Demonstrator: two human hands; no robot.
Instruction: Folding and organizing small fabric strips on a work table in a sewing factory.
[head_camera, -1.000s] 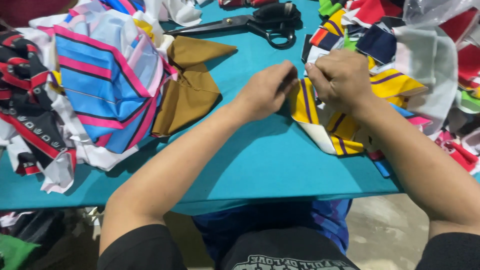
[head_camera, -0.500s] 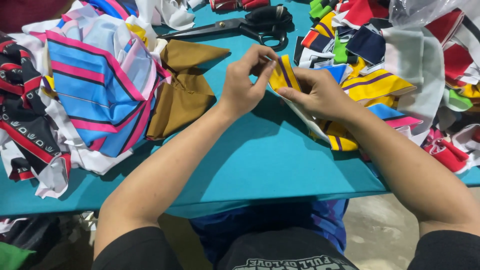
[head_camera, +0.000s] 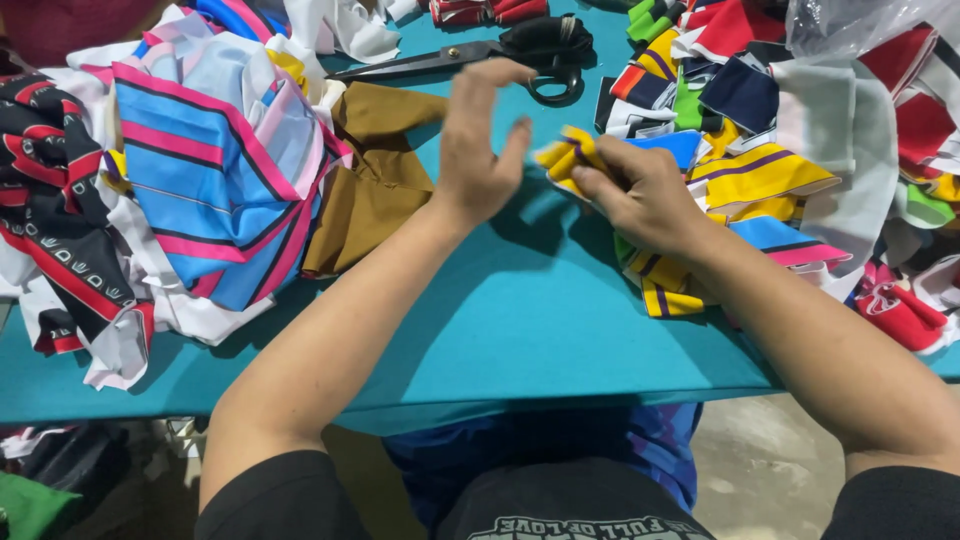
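We sort fabric scraps at the teal table (head_camera: 520, 330).
Our right hand (head_camera: 645, 195) pinches a yellow striped scrap (head_camera: 565, 155); our left hand (head_camera: 480, 140), fingers spread and holding nothing, hovers just beside that pinch.

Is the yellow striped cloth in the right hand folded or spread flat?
Folded. The right hand pinches the yellow striped cloth into a small bunched bundle above the table.
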